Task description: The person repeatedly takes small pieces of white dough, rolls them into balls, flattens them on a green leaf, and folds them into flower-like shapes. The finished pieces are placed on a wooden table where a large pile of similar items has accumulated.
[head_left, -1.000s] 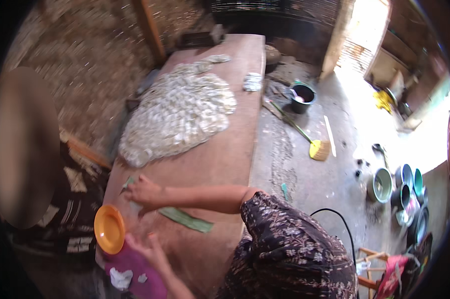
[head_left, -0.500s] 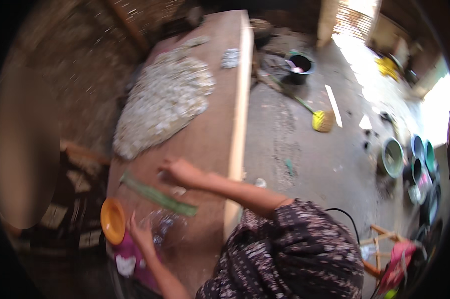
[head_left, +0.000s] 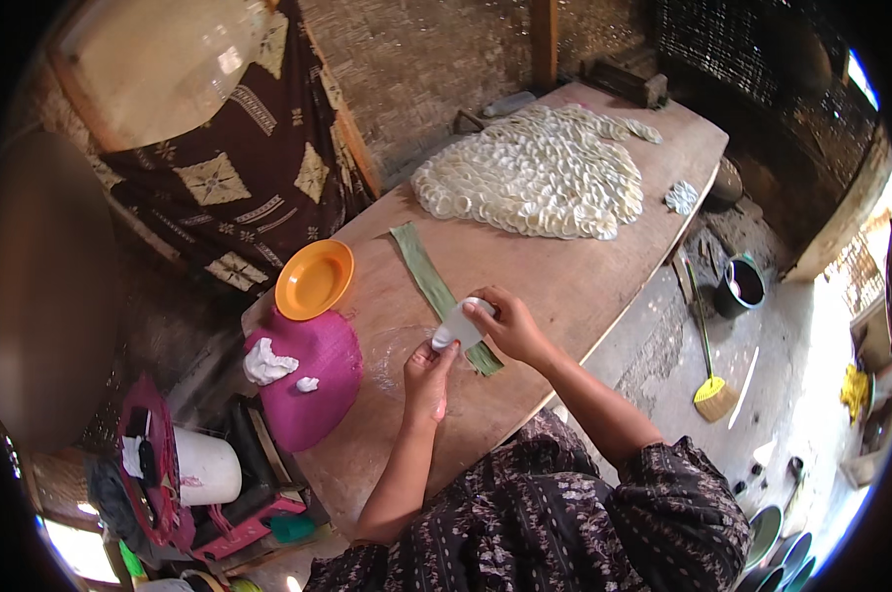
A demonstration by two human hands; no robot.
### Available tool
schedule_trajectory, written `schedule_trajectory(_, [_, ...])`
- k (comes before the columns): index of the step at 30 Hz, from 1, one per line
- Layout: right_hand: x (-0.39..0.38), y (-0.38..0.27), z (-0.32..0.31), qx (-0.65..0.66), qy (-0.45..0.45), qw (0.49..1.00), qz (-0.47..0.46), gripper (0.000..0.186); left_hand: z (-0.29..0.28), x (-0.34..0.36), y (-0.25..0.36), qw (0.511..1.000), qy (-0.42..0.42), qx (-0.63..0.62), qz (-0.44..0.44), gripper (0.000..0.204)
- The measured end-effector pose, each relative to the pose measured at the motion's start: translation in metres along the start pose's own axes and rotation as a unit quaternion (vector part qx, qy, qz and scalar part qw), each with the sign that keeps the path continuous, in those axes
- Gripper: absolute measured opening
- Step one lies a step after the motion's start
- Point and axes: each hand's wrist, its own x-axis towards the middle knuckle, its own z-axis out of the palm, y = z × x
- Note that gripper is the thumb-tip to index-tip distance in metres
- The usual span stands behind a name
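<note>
Over the wooden table (head_left: 357,474), a thin, whitish, slightly see-through flat piece (head_left: 462,329) is stretched between my two hands. My left hand (head_left: 429,380) pinches its near left end. At its far right end, the fingers of my right hand (head_left: 510,326) are closed on it. Beneath it lies a long green leaf strip (head_left: 421,264), partly covered by the piece and my hands. To the left, an orange bowl (head_left: 315,280) sits by a magenta sheet (head_left: 318,395) bearing a large white lump (head_left: 267,362) and a small one (head_left: 308,384).
A wide spread of overlapping pale discs (head_left: 535,173) covers the table's far part, with a small white cluster (head_left: 681,197) near its right edge. Patterned dark cloth (head_left: 239,178) hangs at the left. On the floor are a black bucket (head_left: 740,286) and a broom (head_left: 714,395).
My view has turned left. My hands were apart, the left by the orange bowl and the right above the table; now they are together, holding the whitish piece over the leaf strip.
</note>
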Motion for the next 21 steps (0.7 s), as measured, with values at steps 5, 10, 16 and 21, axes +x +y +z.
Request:
schedule_trajectory(5, [0.001, 0.021, 0.015, -0.015, -0.013, 0.998, 0.063, 0.031, -0.024, 0.005, -0.017, 0.999, 0.026, 0.021, 0.023, 0.016])
schedule_trajectory(10, [0.012, 0.052, 0.001, -0.445, 0.018, 0.894, 0.044, 0.036, -0.030, 0.013, -0.016, 0.989, 0.047, -0.140, 0.022, 0.016])
schedule_trajectory(16, [-0.009, 0.071, 0.032, 0.424, -0.049, 0.851, 0.306, 0.029, -0.007, 0.015, -0.002, 0.970, 0.053, -0.196, 0.134, 0.040])
schedule_trajectory(21, [-0.014, 0.041, 0.036, 0.522, -0.006, 0.799, 0.300, 0.020, 0.010, 0.006, -0.006, 0.985, 0.106, -0.022, 0.137, 0.027])
